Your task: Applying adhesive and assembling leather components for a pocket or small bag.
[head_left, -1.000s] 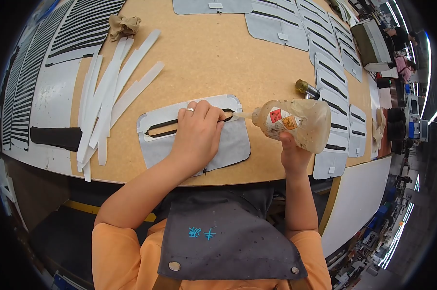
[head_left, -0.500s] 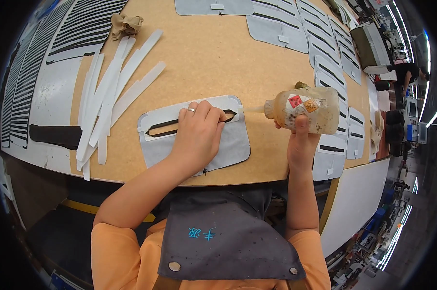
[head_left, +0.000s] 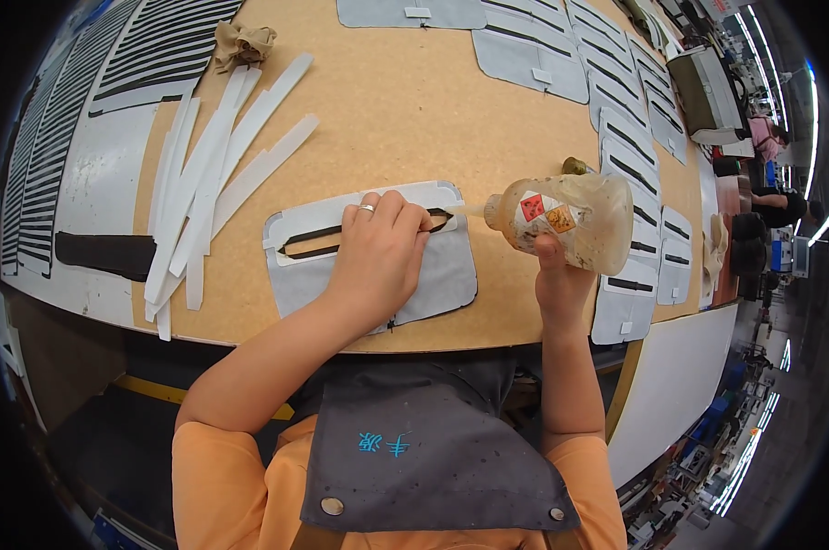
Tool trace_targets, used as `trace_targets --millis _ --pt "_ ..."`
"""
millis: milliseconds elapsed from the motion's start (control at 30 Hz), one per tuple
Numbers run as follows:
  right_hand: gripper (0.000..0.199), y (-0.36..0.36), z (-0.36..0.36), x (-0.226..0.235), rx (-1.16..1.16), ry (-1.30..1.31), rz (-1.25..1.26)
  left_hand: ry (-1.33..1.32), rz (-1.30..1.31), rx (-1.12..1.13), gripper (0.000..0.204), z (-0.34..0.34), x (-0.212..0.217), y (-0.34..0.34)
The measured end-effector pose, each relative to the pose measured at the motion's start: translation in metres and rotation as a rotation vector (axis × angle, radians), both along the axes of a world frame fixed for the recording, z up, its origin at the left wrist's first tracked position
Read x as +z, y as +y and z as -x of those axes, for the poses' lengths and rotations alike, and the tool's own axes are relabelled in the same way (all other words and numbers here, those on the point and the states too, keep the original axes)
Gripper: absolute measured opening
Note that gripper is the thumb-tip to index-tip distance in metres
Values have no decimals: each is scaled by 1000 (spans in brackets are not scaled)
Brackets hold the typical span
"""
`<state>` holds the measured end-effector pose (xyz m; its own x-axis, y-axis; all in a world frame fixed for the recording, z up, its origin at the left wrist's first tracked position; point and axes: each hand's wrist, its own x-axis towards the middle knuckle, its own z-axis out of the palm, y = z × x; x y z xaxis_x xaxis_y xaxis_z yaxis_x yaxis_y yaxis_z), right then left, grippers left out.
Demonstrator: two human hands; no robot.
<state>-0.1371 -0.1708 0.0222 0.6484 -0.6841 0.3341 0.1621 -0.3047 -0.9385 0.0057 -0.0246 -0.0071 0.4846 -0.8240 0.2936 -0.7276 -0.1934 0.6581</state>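
Note:
A grey fabric panel (head_left: pixel 291 284) with rounded corners lies before me. A long slot edged in black runs through its white upper strip (head_left: pixel 341 203). My left hand (head_left: pixel 378 252), a ring on one finger, rests over the middle of the slot. Its fingers are bent and close together, with thumb and fingertips pinching at the slot's edge. My right hand (head_left: pixel 561 280) is wrapped round a cloudy, stained squeeze bottle (head_left: pixel 598 220) with red and orange labels. The bottle lies sideways in the air, its pale nozzle (head_left: pixel 469 210) pointing left at the slot's right end.
Long white strips (head_left: pixel 217 156) lie in a loose pile at the left, beside a folded black piece (head_left: pixel 107 255) and a crumpled brown cloth (head_left: pixel 243 44). Similar grey panels (head_left: pixel 529 69) overlap along the back and right. A small greenish lump (head_left: pixel 573 166) sits behind the bottle.
The squeeze bottle has shifted a little left and nearer to me, bringing its nozzle tip to the slot's right end. My left hand stays almost where it was.

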Motion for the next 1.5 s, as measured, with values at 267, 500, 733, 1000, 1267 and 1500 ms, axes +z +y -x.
trace_targets --millis 267,500,733,1000,1267,1500 --pt "56 0 6 -1 29 69 137 -3 2 7 9 -2 -1 5" --pt "66 -43 76 56 -281 -183 -337 26 14 -35 11 -5 4 -3" --pt "59 -80 214 114 -964 913 204 437 136 -73 6 -25 43 6" --pt "63 -41 342 60 -1112 1728 87 476 229 -409 6 7 99 -68" --pt "53 -54 140 86 -225 360 -41 370 277 -586 11 82 111 -152" --pt "32 -249 114 78 -514 77 -33 0 125 -51 24 1 -7 -175"
